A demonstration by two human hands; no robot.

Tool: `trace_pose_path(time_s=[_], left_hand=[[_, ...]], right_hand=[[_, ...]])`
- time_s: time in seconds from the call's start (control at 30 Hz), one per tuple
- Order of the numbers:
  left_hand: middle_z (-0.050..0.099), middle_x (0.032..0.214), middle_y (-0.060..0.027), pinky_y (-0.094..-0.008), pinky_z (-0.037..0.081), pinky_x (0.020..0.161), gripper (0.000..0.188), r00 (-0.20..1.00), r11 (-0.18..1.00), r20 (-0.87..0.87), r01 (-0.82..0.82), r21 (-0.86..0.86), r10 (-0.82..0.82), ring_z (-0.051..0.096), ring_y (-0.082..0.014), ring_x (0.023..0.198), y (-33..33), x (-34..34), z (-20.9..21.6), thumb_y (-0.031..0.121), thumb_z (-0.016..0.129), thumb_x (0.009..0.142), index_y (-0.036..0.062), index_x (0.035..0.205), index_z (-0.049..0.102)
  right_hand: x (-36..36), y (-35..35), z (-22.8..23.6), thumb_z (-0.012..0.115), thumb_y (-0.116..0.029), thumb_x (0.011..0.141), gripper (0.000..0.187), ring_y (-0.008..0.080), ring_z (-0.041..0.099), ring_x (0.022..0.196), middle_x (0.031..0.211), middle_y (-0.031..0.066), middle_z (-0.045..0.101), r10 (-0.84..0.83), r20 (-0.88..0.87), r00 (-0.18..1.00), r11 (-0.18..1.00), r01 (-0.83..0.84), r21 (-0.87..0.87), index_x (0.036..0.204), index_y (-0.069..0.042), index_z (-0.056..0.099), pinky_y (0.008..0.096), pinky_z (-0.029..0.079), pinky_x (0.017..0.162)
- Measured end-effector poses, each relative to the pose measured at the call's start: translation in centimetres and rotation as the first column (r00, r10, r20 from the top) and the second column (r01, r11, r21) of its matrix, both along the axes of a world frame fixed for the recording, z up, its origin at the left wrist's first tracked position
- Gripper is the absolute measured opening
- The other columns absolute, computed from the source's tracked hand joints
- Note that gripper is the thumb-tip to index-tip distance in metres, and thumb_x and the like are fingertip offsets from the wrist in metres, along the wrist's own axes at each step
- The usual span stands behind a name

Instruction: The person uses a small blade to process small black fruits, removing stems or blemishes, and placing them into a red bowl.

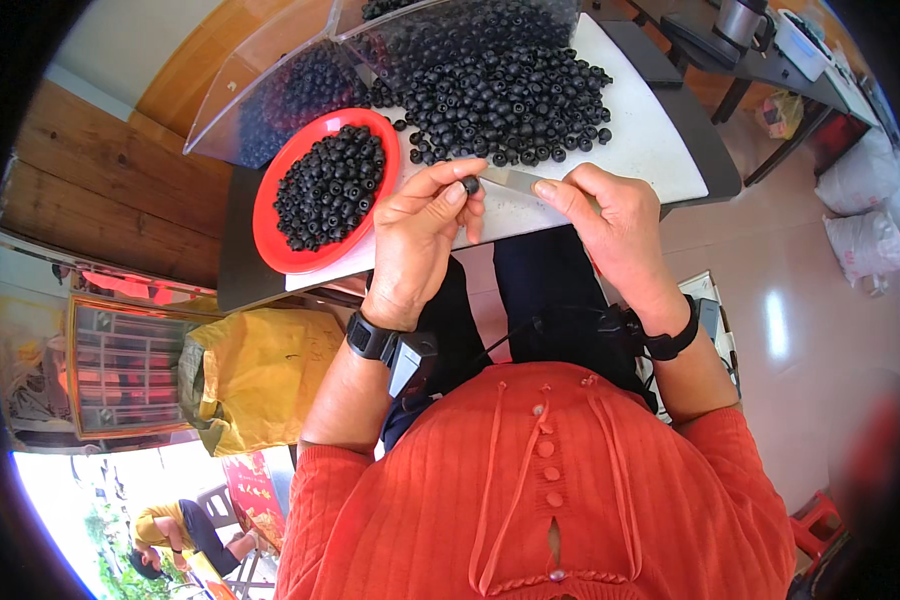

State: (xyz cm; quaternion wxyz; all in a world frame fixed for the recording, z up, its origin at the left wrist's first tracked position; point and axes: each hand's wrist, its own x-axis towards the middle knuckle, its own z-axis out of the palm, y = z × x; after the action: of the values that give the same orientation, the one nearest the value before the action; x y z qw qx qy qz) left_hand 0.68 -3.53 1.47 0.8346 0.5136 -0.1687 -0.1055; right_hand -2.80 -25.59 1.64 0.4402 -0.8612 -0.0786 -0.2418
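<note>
Between its thumb and fingers, my left hand (417, 222) pinches one small round black piece (471, 185). My right hand (615, 222) grips a thin, flat metal blade (510, 180), whose far end reaches the fingers of the left hand beside the piece. Beyond both hands, a large heap of similar black pieces (510, 100), many with round holes, lies on a white board (670, 160). To the left of the left hand stands a red plate (263, 215), which holds many more of these pieces. Part of the pinched piece is hidden by fingers.
Clear plastic panels (220, 95) stand behind the plate and heap. A yellow sack (270, 370) is on the floor at left, with white bags (860, 180) at far right. A metal jug (740, 22) sits on another table. Another person (185, 530) sits at lower left.
</note>
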Motion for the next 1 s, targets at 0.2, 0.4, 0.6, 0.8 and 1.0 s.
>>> trace_pose_path(time_s=[0.2, 0.4, 0.6, 0.8, 1.0], left_hand=[[0.066, 0.101, -0.0098, -0.03, 0.05, 0.068, 0.031, 0.999, 0.999, 0.012, -0.031, 0.037, 0.03, 0.061, -0.018, 0.086, -0.5, -0.4, 0.3, 0.005, 0.056, 0.103, -0.0062, 0.131, 0.063], [0.066, 0.102, -0.01, -0.0289, 0.052, 0.07, 0.028, 0.999, 0.999, 0.02, -0.033, 0.016, 0.032, 0.061, -0.0147, 0.082, -0.8, -0.4, 0.2, 0.001, 0.055, 0.103, -0.0063, 0.128, 0.066], [0.065, 0.101, -0.0099, -0.0308, 0.049, 0.068, 0.028, 0.997, 0.997, 0.067, -0.049, 0.052, 0.046, 0.061, -0.0189, 0.081, -0.9, -0.2, -0.1, 0.006, 0.056, 0.103, -0.0058, 0.127, 0.066], [0.065, 0.104, -0.0096, -0.0309, 0.05, 0.068, 0.028, 0.995, 0.997, 0.088, -0.06, 0.052, 0.056, 0.061, -0.0192, 0.081, -1.1, -0.5, -0.1, 0.005, 0.056, 0.103, -0.0056, 0.126, 0.066], [0.065, 0.104, -0.0096, -0.0314, 0.052, 0.069, 0.028, 0.99, 0.996, 0.125, -0.076, 0.055, 0.069, 0.062, -0.0191, 0.082, -1.2, -0.6, -0.3, 0.004, 0.056, 0.103, -0.005, 0.126, 0.066]], right_hand=[[0.1, 0.1, 0.0, 0.07, -0.042, 0.094, 0.044, 0.0281, 0.054, 0.046, 0.053, 0.0113, 0.054, -0.022, -0.005, 1.0, 0.999, 0.021, -0.044, 0.069, -0.006, 0.063, 0.0395, 0.039, 0.047], [0.0, 0.1, 0.1, 0.069, -0.043, 0.094, 0.045, 0.0283, 0.055, 0.046, 0.052, 0.0115, 0.054, -0.015, -0.007, 1.0, 0.999, 0.015, -0.029, 0.069, -0.006, 0.063, 0.0395, 0.04, 0.047], [-0.1, -0.1, 0.1, 0.069, -0.043, 0.094, 0.046, 0.0284, 0.055, 0.046, 0.053, 0.0114, 0.055, -0.013, -0.019, 1.0, 0.999, 0.012, -0.044, 0.068, -0.006, 0.062, 0.0394, 0.04, 0.047], [-0.1, -0.1, 0.2, 0.069, -0.041, 0.094, 0.045, 0.0281, 0.055, 0.046, 0.054, 0.0116, 0.055, 0.0, -0.016, 1.0, 0.999, -0.001, -0.033, 0.068, -0.006, 0.062, 0.0392, 0.04, 0.048], [-0.1, -0.1, 0.2, 0.069, -0.042, 0.094, 0.044, 0.0281, 0.055, 0.047, 0.054, 0.0114, 0.055, 0.002, -0.018, 1.0, 1.0, -0.003, -0.024, 0.069, -0.006, 0.063, 0.0391, 0.04, 0.048]])
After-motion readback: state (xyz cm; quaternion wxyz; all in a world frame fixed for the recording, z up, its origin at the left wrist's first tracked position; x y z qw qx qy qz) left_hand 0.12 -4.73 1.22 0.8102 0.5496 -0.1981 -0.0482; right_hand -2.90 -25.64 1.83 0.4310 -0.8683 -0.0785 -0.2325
